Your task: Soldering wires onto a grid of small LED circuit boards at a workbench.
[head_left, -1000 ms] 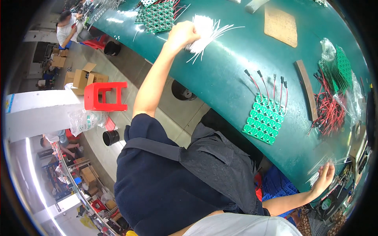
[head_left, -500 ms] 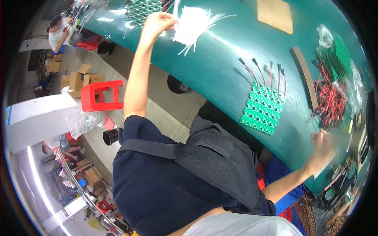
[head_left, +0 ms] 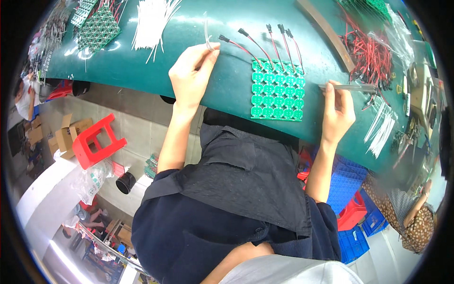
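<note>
My left hand is closed in a pinch on a few thin, translucent white strips, which stick up from the fingertips above the green table. My right hand pinches slim grey tweezers, their narrow end pointing left. Between the two hands lies a green circuit board panel made of round units in rows. From its far edge rise several red and black wires with black connectors. The panel touches neither hand.
A bundle of white strips lies far left, beside green boards. A brown bar and tangled red-black wires lie to the right. More white strips sit near the table's right edge. A red stool stands on the floor.
My left hand has come away from the white bundle toward the panel, carrying strips. The right hand has moved in beside the panel with the tweezers. The view has shifted.
</note>
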A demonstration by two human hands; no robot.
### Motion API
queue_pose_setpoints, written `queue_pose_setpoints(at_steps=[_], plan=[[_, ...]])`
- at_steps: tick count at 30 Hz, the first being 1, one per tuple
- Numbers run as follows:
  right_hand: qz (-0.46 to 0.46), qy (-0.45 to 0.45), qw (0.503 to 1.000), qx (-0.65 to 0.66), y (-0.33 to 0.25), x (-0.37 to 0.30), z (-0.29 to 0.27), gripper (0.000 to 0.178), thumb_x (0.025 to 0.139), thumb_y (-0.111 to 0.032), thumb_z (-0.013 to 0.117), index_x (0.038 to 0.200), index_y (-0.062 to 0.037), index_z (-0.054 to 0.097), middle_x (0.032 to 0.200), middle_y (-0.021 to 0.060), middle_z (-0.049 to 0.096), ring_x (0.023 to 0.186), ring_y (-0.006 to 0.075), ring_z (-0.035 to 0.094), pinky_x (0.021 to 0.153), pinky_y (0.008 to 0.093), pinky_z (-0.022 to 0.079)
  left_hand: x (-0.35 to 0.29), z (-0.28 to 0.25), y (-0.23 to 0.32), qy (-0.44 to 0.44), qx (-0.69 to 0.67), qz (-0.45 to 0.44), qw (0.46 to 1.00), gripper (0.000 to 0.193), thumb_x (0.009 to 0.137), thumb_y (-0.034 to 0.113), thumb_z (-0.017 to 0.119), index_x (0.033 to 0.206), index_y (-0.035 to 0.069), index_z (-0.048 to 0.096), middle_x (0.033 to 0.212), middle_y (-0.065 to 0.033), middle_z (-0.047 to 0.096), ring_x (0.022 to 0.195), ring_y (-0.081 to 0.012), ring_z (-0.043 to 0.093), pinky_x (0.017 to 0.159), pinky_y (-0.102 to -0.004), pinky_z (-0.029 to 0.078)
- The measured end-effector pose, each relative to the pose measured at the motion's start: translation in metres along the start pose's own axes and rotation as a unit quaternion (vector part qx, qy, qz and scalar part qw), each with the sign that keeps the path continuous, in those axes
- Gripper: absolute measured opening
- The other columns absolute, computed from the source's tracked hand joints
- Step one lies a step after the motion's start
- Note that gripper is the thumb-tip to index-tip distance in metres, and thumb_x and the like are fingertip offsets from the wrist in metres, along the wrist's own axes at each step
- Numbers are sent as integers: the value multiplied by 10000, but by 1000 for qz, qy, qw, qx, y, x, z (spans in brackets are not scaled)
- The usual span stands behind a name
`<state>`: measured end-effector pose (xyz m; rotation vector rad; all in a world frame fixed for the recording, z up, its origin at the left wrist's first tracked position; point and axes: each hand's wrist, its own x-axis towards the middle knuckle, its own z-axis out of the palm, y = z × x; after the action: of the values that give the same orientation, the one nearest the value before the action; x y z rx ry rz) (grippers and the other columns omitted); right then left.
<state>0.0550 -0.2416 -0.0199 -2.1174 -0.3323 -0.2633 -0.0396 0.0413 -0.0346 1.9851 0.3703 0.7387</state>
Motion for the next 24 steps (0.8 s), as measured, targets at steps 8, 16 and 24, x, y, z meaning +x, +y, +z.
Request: queue_pose_setpoints(at_steps=[8,16,24], plan=[[41,-130,969,206,-65,-6,68,116,867,-28,676,965,32,666,918,83,692,758,115,670,684,239,541,-18,31,29,-48,-197,-132,970,145,828,-9,699,971,-31,695,947,-77,686,824,-138,686,753,-240,560],[-1,-110,984,139,-61,-8,82,108,839,-47,702,938,-12,679,865,72,696,713,120,684,643,242,543,-17,29,31,-66,-118,-103,985,143,838,-27,685,977,-59,684,997,-98,678,860,-139,673,784,-244,557],[-41,-112,986,114,-65,-6,81,131,828,-55,710,954,-26,686,854,74,687,706,138,676,645,254,539,-17,33,25,-41,-86,-49,994,136,802,25,724,936,7,710,889,-84,689,755,-142,693,674,-249,570]])
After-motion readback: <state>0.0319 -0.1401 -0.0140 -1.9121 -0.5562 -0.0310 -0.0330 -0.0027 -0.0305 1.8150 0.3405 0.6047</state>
